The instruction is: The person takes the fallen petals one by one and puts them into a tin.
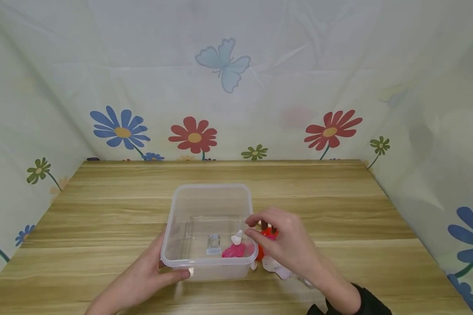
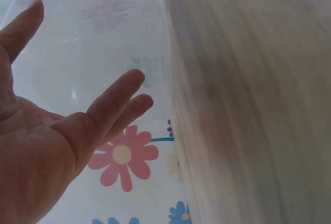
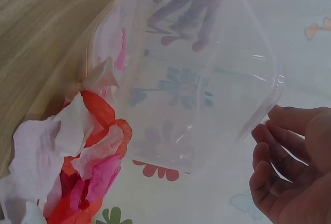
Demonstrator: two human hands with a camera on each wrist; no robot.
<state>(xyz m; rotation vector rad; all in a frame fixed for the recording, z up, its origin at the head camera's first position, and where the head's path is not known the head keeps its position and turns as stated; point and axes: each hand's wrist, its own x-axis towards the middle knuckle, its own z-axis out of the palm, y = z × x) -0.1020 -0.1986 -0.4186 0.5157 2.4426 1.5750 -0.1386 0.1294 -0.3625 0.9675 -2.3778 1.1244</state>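
My left hand (image 1: 151, 267) rests against the clear plastic box (image 1: 206, 187) at its near left corner. Its thumb lies along the front and its straight fingers touch the left wall. In the left wrist view the left hand (image 2: 57, 136) has its fingers spread. My right hand (image 1: 285, 234) is over the box's right rim, thumb and index finger apart. Nothing shows between the fingers of the right hand (image 3: 289, 157) in the right wrist view. Below its thumb is a white petal (image 1: 237, 237); a pink petal (image 1: 234, 250) lies inside the box.
Right of the box lies a pile of red, pink and white petals (image 3: 93, 151), partly under my right hand. A small clear block with a pale label (image 1: 213, 244) shows at the box's bottom. The wooden table (image 1: 319, 188) meets a flowered cloth (image 1: 150, 78) behind.
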